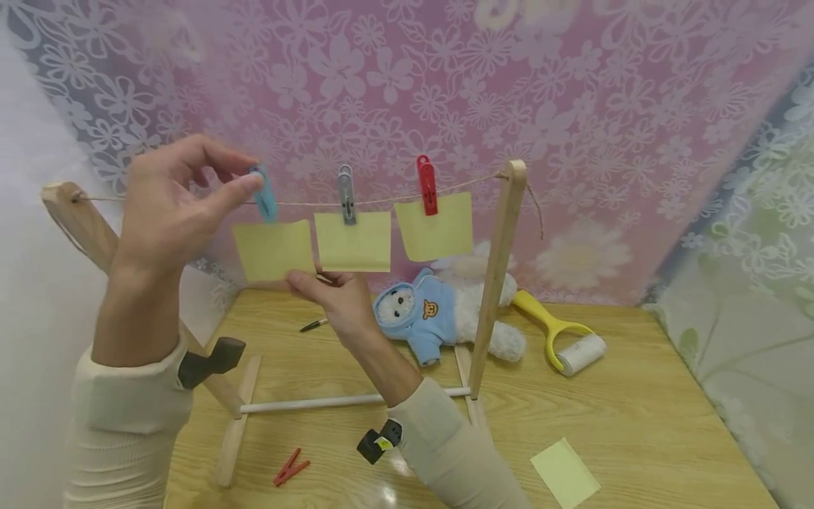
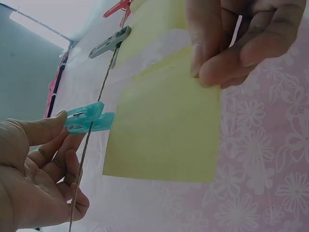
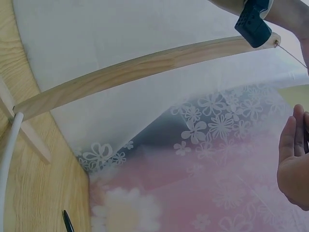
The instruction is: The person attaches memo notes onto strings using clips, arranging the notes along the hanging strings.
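Observation:
My left hand [image 1: 181,191] pinches a light-blue clothespin [image 1: 264,198] between thumb and fingers at the twine [image 2: 102,86]. Below the peg, my right hand [image 1: 346,304] holds a yellow paper note [image 1: 273,252] by its lower right corner. In the left wrist view, the peg's tips are right at the note's top edge, and the twine passes across the peg. Further right on the twine, a grey clothespin [image 1: 346,196] holds a second note [image 1: 352,244] and a red clothespin [image 1: 427,185] a third note [image 1: 439,230].
The twine runs between two wooden posts [image 1: 499,283], joined low down by a white rod [image 1: 318,404]. On the table lie an open-legged red clothespin [image 1: 291,468], a loose yellow note [image 1: 564,472], a plush toy [image 1: 439,314], a yellow-handled lint roller [image 1: 559,336] and a pen [image 1: 313,325].

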`<state>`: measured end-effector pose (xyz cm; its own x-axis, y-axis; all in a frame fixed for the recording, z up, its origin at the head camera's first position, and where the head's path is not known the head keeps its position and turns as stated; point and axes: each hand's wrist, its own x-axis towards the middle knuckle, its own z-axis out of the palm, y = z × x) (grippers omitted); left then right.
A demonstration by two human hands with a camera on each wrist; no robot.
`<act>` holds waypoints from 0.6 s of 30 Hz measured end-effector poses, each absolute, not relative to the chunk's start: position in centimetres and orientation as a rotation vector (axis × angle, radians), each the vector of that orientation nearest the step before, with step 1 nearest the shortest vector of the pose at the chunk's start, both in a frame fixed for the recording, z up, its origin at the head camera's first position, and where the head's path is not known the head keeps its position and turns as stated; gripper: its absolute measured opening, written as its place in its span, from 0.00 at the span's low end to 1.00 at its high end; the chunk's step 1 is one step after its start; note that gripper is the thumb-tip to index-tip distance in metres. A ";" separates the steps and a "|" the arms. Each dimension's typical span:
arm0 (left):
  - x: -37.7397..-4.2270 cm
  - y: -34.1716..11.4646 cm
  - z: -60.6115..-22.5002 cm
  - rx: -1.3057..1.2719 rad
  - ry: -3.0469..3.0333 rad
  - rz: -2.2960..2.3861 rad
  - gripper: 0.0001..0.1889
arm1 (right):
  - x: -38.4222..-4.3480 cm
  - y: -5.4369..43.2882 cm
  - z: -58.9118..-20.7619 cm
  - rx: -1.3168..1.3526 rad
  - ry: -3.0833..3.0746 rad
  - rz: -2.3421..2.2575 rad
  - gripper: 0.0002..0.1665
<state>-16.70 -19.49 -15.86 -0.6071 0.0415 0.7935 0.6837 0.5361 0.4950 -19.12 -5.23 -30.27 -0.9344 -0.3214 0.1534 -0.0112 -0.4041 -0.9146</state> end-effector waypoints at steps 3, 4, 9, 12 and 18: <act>-16.6 -19.6 -16.0 -0.559 -2.048 -1.077 0.03 | -19.1 -5.3 -30.3 -0.509 1.542 -2.481 0.15; -16.5 -19.6 -16.1 -0.550 -2.056 -1.077 0.03 | -19.2 -5.3 -30.2 -0.550 1.529 -2.499 0.15; -16.2 -19.6 -16.2 -0.511 -2.094 -1.051 0.04 | -19.4 -5.4 -30.1 -0.738 1.463 -2.585 0.15; -16.0 -19.6 -16.2 -0.496 -2.134 -0.993 0.06 | -19.4 -5.4 -30.0 -0.724 1.465 -2.579 0.15; -15.6 -19.6 -16.2 -0.471 -2.222 -0.930 0.10 | -19.2 -5.3 -30.0 -0.628 1.497 -2.535 0.16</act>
